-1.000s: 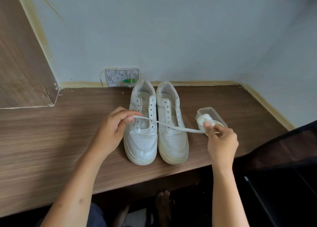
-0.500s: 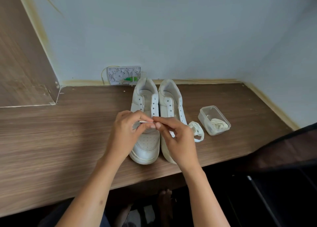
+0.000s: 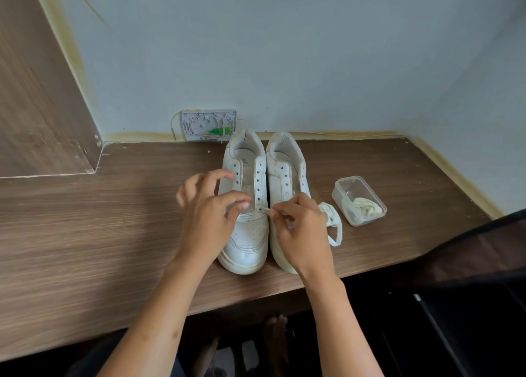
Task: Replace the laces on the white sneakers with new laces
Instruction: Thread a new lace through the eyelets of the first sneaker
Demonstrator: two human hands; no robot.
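- While only the head view is on offer, it shows both hands low over the left sneaker (image 3: pixel 247 206), which stands on the counter (image 3: pixel 113 234) touching the right sneaker (image 3: pixel 287 183), toes toward the person.
- Right hand (image 3: pixel 301 231): thumb and forefinger pinch the tip of the new lace (image 3: pixel 333 223) right at the lowest eyelet on the side of the left sneaker nearest that hand; whether the tip has entered the hole I cannot tell.
- Left hand (image 3: pixel 207 214): fingers loosely curled over the tongue and the opposite eyelet row, thumb near the same lowest eyelet, seemingly steadying the shoe; it grips nothing that I can make out.
- Behind the right hand's knuckles the rest of the lace trails in loose loops onto the counter, just beside the right sneaker.
- Further out past the right hand sits a clear plastic tub (image 3: pixel 359 200) with another bundled lace (image 3: pixel 367 208) inside.
- Beyond both hands, against the wall, a small white wall box (image 3: pixel 209 124) sits behind the heels.
- All other eyelets look empty, so lacing is, by my judgement, barely begun.
- Risks: the tip may miss or fray at the small hole if pushed at an angle; the sneaker may slide if the left hand lifts; the loose loops could twist or snag, and an uneven pull would leave unequal ends.
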